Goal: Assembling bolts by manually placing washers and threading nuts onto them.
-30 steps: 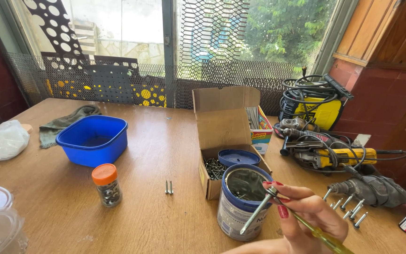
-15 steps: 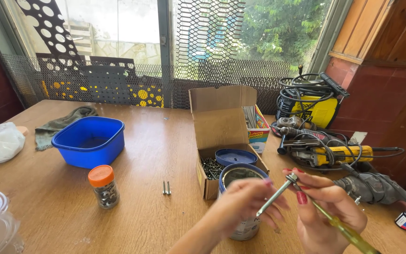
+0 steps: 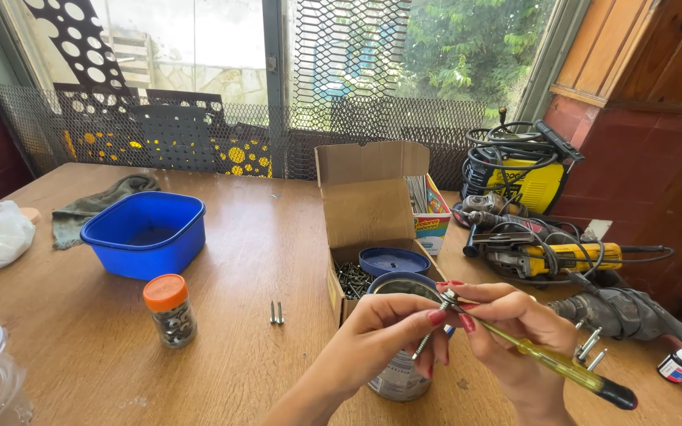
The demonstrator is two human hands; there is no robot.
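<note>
Both hands have come closer together since half a second ago, over the tin, screw to screwdriver tip.

Left hand (image 3: 388, 335) is pinched, fingertips closed on a long screw (image 3: 426, 338) that slants down from the screwdriver (image 3: 550, 359) tip. Right hand (image 3: 515, 331) is curled round the screwdriver's shaft near the tip; its yellow-green handle with black end runs off to the lower right. Both hover just above the open metal tin (image 3: 396, 379), which stands on the desk (image 3: 238, 260) in front of an open cardboard box (image 3: 369, 209) of screws with a blue lid (image 3: 392, 260) in it. Two loose screws (image 3: 277, 312) lie left of the box; an orange-capped jar (image 3: 169, 309) and blue tub (image 3: 145, 234) sit farther left. Power tools (image 3: 546, 248) are piled at right.
</note>
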